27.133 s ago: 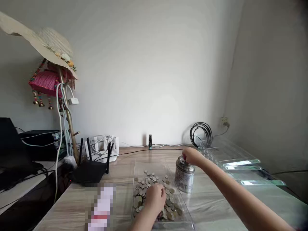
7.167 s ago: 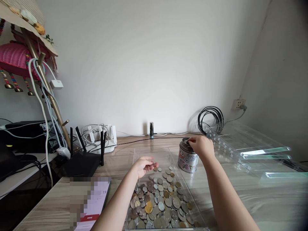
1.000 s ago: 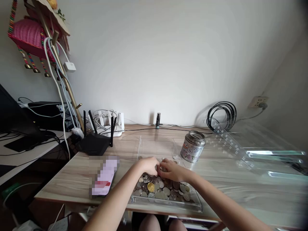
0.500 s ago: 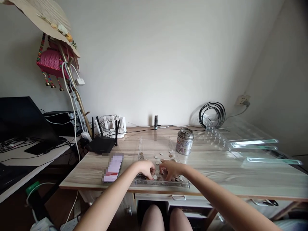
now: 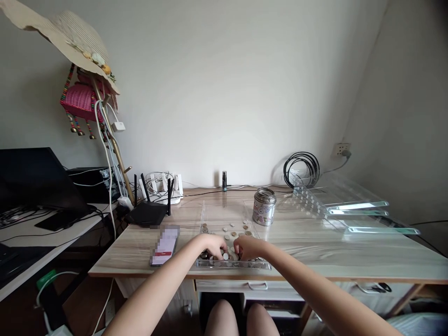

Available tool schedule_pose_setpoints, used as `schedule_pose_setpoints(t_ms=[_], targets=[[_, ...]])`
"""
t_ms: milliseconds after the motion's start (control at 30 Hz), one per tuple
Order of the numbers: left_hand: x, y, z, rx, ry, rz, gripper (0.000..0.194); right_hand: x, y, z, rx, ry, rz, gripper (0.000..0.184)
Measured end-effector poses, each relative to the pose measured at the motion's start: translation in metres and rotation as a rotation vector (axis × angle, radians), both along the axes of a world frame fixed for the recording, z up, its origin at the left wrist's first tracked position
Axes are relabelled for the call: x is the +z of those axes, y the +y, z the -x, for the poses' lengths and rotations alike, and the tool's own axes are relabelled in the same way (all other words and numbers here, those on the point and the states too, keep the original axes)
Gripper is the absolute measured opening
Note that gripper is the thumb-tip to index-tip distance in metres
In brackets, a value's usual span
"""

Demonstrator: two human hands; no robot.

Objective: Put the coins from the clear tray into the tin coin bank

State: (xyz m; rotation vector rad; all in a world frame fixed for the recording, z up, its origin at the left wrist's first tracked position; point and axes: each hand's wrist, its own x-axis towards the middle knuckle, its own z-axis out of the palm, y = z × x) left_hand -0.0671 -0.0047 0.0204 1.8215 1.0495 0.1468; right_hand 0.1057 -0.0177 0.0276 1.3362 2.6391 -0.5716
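Many loose coins (image 5: 227,237) lie scattered in a clear plastic tray (image 5: 234,265), most of them piled along its near side. My left hand (image 5: 213,243) reaches down into the pile with its fingers curled. Beside it my right hand (image 5: 249,247) is also among the coins, its fingers bent downward and drawn in. Whatever either hand grips is hidden behind the fingers. A round silver tin (image 5: 264,207) with a floral pattern and a slotted lid stands behind the tray, to its right.
Left of the tray lies a phone (image 5: 164,247), with a black router (image 5: 149,212) behind it. Clear acrylic panels (image 5: 357,207) stand on the right side of the desk near a coiled black cable (image 5: 301,170). A small dark bottle (image 5: 224,181) is by the wall.
The right hand's fingers have drawn in among the coins, from a more spread pose. My left hand stays at nearly the same spot. The camera view has shifted slightly.
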Motion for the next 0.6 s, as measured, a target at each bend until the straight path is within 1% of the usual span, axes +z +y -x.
schedule_pose_setpoints(t_ms=[100, 167, 233, 267, 333, 367, 433, 500, 533, 600], targets=[[0.000, 0.005, -0.002, -0.184, 0.262, -0.048, 0.011, -0.005, 0.004, -0.002, -0.016, 0.027, 0.030, 0.028], [-0.002, 0.009, -0.002, -0.190, 0.299, -0.032, 0.012, -0.007, 0.007, -0.003, -0.023, 0.058, 0.056, 0.028], [-0.007, 0.013, -0.001, -0.148, 0.231, 0.056, 0.014, -0.007, 0.012, -0.005, -0.032, 0.089, 0.079, 0.029], [-0.011, 0.015, 0.001, -0.113, 0.155, 0.124, 0.015, -0.007, 0.014, -0.006, -0.036, 0.109, 0.078, 0.029], [-0.019, 0.023, 0.003, -0.017, -0.056, 0.291, 0.018, -0.005, 0.022, -0.009, -0.041, 0.168, 0.023, 0.028], [-0.023, 0.028, 0.004, 0.051, -0.150, 0.357, 0.020, -0.004, 0.027, -0.010, -0.044, 0.207, -0.025, 0.027], [-0.028, 0.041, 0.005, 0.206, -0.307, 0.427, 0.022, 0.000, 0.040, -0.011, -0.065, 0.296, -0.133, 0.023], [-0.027, 0.057, 0.003, 0.342, -0.438, 0.454, 0.020, 0.005, 0.058, -0.011, -0.111, 0.395, -0.200, 0.021], [-0.025, 0.066, 0.002, 0.401, -0.510, 0.471, 0.018, 0.008, 0.067, -0.009, -0.147, 0.447, -0.192, 0.021], [-0.017, 0.083, -0.001, 0.492, -0.646, 0.515, 0.012, 0.015, 0.088, -0.003, -0.224, 0.548, -0.099, 0.026]])
